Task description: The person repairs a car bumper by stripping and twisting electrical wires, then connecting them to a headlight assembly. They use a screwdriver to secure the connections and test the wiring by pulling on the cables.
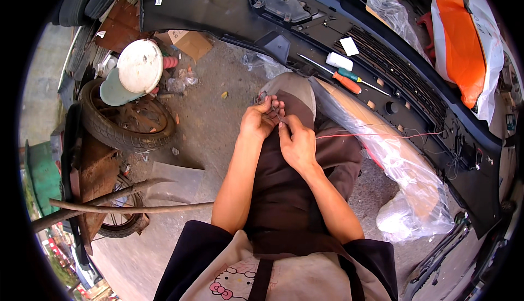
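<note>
Above my lap in the head view, my left hand (262,116) is closed on something small and dark at its fingertips, too small to make out. My right hand (296,142) is just below and to its right, thumb and fingers pinched together at thin wires, touching or very near my left fingers. A red wire (376,134) runs from my right hand across to a large black car panel (207,3), where thinner wires hang near a small black fitting (468,159). An orange-handled screwdriver (347,82) and a green-handled one (349,75) lie on the panel beside a white block (339,61).
Plastic-wrapped padding (404,203) lies below the panel on the right. At left are an old wheel with tyre (109,129), a white lid (139,66), wooden poles (136,209) and a cardboard box (191,44). An orange-and-white sheet (458,44) is at back right.
</note>
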`<state>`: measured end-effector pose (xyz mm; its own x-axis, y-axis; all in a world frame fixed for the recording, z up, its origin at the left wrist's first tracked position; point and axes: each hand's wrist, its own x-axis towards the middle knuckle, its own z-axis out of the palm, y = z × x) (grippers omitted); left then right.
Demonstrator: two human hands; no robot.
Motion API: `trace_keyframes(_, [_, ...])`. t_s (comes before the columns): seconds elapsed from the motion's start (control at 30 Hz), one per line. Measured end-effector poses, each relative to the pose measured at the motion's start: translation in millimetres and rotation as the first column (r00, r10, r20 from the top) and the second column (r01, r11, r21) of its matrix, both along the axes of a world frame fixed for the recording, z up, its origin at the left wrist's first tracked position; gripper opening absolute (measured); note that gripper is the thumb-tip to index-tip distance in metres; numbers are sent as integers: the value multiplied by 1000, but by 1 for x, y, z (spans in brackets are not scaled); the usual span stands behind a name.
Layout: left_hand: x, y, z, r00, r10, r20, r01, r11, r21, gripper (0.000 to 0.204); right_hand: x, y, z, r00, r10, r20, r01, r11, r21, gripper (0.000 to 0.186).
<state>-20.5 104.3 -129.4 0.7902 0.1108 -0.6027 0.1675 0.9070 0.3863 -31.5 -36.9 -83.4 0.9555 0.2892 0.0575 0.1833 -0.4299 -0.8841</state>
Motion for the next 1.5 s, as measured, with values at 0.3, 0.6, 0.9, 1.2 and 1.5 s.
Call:
trace_keyframes(0.3, [4, 7, 4, 998, 58, -6, -58, 998, 3, 15, -23, -19, 4, 999, 34, -6, -33, 996, 77, 8])
trace_keyframes(0.6, [-3, -6, 29, 991, -82, 103, 73, 993, 89, 23, -15, -42, 6, 999, 24, -20, -23, 997, 75, 18])
trace_keyframes(0.9, [-2, -12, 55, 952, -155, 263, 109, 977, 184, 22, 2, -34, 35, 1000, 5, 8, -5, 993, 118, 25])
trace_keyframes(1.2, [-4, -18, 72, 933, -218, 286, 142, 954, 264, 21, 6, -29, 43, 968, -60, 245, 29, 992, 126, 14])
trace_keyframes(1.5, [-6, -28, 80, 894, -311, 321, 185, 911, 367, 17, 3, -28, 58, 985, -154, 80, 131, 961, 243, 10])
